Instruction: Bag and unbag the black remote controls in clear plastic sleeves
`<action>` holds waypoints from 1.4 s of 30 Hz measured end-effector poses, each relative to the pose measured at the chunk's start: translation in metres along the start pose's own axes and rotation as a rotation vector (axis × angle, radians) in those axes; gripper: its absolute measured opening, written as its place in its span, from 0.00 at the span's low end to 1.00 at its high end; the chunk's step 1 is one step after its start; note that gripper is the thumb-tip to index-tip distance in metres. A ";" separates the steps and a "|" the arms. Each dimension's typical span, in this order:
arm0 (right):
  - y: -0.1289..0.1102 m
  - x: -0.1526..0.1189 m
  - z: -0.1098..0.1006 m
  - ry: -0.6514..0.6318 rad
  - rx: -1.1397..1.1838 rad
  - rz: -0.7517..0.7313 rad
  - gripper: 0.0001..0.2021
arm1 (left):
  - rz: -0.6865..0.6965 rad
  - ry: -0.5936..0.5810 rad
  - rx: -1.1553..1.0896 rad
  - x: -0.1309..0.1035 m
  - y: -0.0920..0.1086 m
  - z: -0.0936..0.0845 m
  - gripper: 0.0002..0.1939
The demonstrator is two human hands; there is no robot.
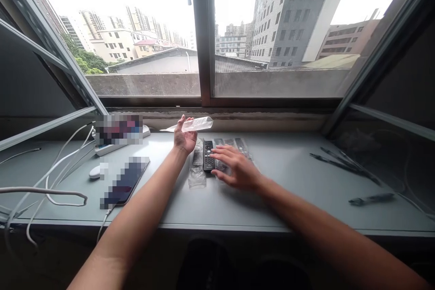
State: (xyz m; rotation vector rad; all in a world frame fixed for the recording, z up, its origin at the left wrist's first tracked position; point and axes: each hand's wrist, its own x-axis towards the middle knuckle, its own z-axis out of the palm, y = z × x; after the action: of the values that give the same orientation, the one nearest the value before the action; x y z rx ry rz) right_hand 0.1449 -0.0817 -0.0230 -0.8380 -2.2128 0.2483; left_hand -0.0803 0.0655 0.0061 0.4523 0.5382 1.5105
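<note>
The bare black remote [209, 164] lies on our worktop [285, 158]. From it, our left hand [185, 139] is at ten o'clock, clamped on a clear plastic sleeve [200, 124]; our right hand [239, 168] is at four, spread loosely at the remote's edge, though we cannot tell if it touches. Plastic-wrapped remotes [197, 157] lie at nine and two o'clock, some partly behind our right hand.

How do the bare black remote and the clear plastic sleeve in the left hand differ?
The remote is black and opaque; the plastic sleeve is pale and see-through. The remote lies face up by the right hand, while the sleeve is held raised in the left hand. The remote bears buttons; the sleeve shows none. Both are long and narrow.
</note>
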 end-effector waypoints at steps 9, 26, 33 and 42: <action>0.004 0.001 0.020 -0.147 -0.198 -0.041 0.23 | -0.068 0.001 -0.010 -0.003 -0.004 0.002 0.17; -0.008 0.005 0.005 0.167 0.394 0.152 0.17 | -0.042 0.003 -0.023 0.001 -0.004 -0.001 0.15; 0.000 0.008 -0.005 0.367 0.753 0.493 0.20 | -0.046 0.021 -0.038 0.001 -0.004 -0.001 0.14; 0.017 0.008 -0.012 0.441 1.139 0.799 0.33 | 0.037 0.018 -0.093 0.004 -0.003 -0.005 0.18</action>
State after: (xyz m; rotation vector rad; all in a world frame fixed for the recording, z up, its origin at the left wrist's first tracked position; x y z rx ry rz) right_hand 0.1574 -0.0650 -0.0173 -0.8973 -0.9297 1.3783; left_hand -0.0810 0.0695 0.0006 0.3786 0.4744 1.5692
